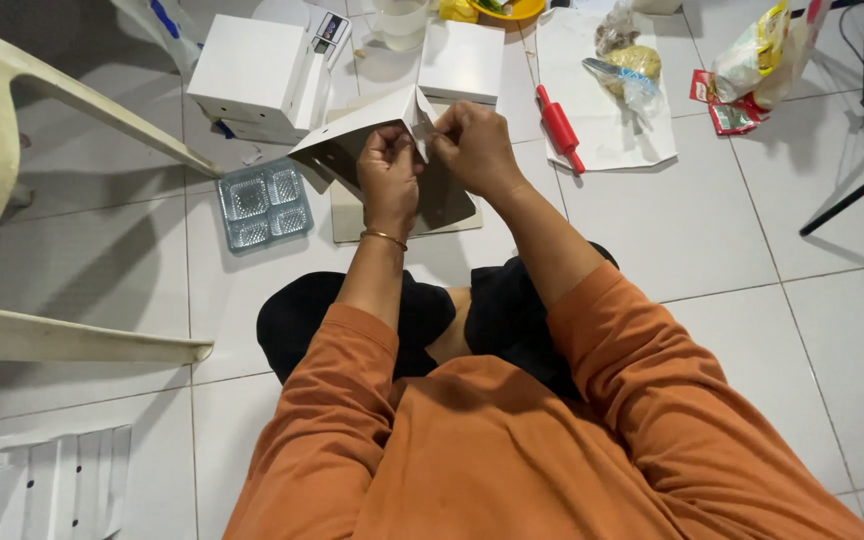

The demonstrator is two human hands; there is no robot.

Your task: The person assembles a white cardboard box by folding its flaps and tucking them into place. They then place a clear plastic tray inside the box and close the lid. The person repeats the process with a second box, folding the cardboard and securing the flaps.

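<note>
I sit on a white tiled floor in orange sleeves and hold a half-folded white cardboard box [357, 140] above my lap. My left hand [389, 175], with a gold bangle on its wrist, pinches one of the box's flaps from below. My right hand [474, 148] grips the same flap edge from the right, fingers closed on the card. Under the box a flat grey-backed card sheet [452, 205] lies on the floor.
Finished white boxes [252, 75] [462, 62] stand ahead. A clear plastic compartment tray [264, 205] lies left. A red rolling pin [559, 127] rests on white paper, with food bags [627, 65] and packets [757, 60] beyond. A plastic chair [12, 200] is at left, flat cards [42, 485] bottom left, a tripod leg [857, 190] right.
</note>
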